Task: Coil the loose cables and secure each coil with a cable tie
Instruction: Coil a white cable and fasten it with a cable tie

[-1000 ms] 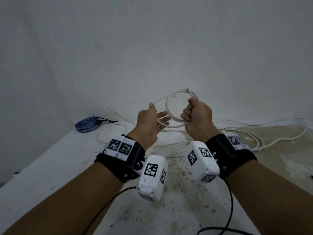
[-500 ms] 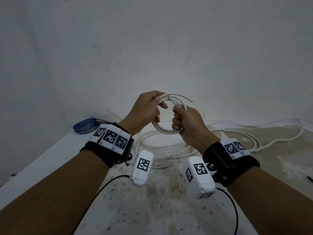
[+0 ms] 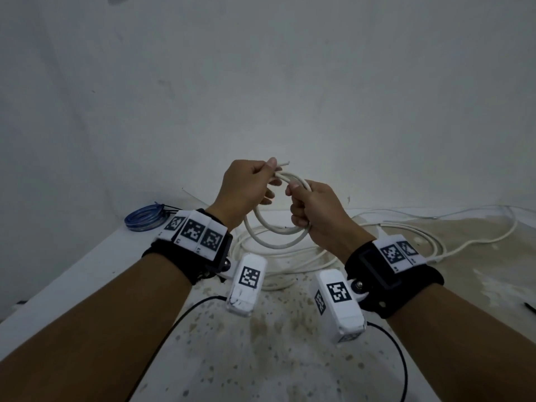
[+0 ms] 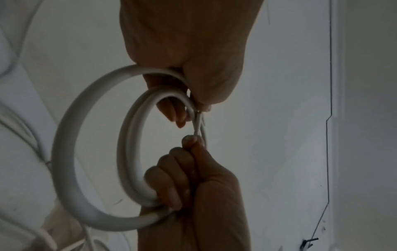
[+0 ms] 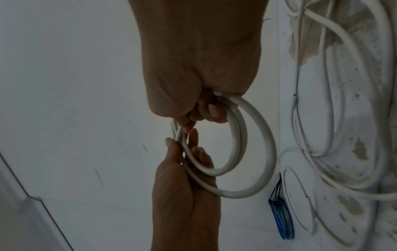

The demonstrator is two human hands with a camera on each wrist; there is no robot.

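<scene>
A small coil of white cable (image 3: 275,242) hangs in the air above the table between both hands. My left hand (image 3: 268,177) pinches the coil's top, with the cut cable end (image 3: 285,163) poking out past the thumb. My right hand (image 3: 300,206) is curled round the coil's right side. In the left wrist view the left hand (image 4: 193,108) holds the loops (image 4: 64,152) from above and the right hand (image 4: 191,163) grips from below. In the right wrist view the right hand (image 5: 204,112) grips the loops (image 5: 268,152) opposite the left hand (image 5: 187,149).
The rest of the white cable (image 3: 290,258) lies loose across the stained white table (image 3: 261,343), trailing right to the wall (image 3: 290,82). A blue coil (image 3: 143,219), tied with black ties, lies at the back left. A small black item (image 3: 529,307) sits at the right edge.
My left hand was open beside the coil; it now pinches the coil's top. The right hand has turned and shifted down the coil's right side.
</scene>
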